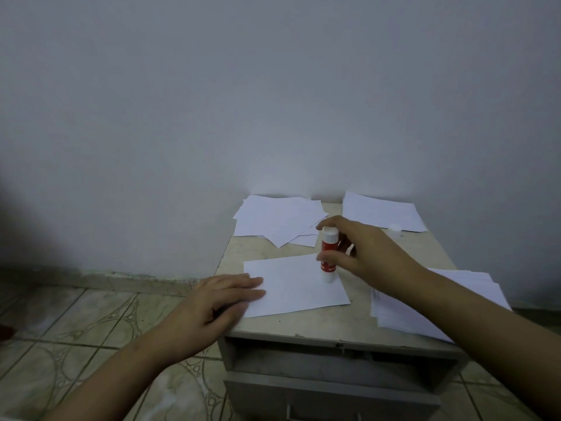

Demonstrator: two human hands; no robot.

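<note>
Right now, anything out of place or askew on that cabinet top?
The back-left paper pile is fanned and crooked, unlike the squarer back-right stack. A loose white cap sits beside that stack, away from the glue stick the right hand holds. The drawer hangs open.

dim flat indoor light, bluish-grey cast on wall [273, 86], dark vignette at left edge, soft shadow under left hand [218, 302], white papers [294, 287] brightest, no glare, slight motion blur on fingers, wide-angle bend at edges, soft overall focus
</note>
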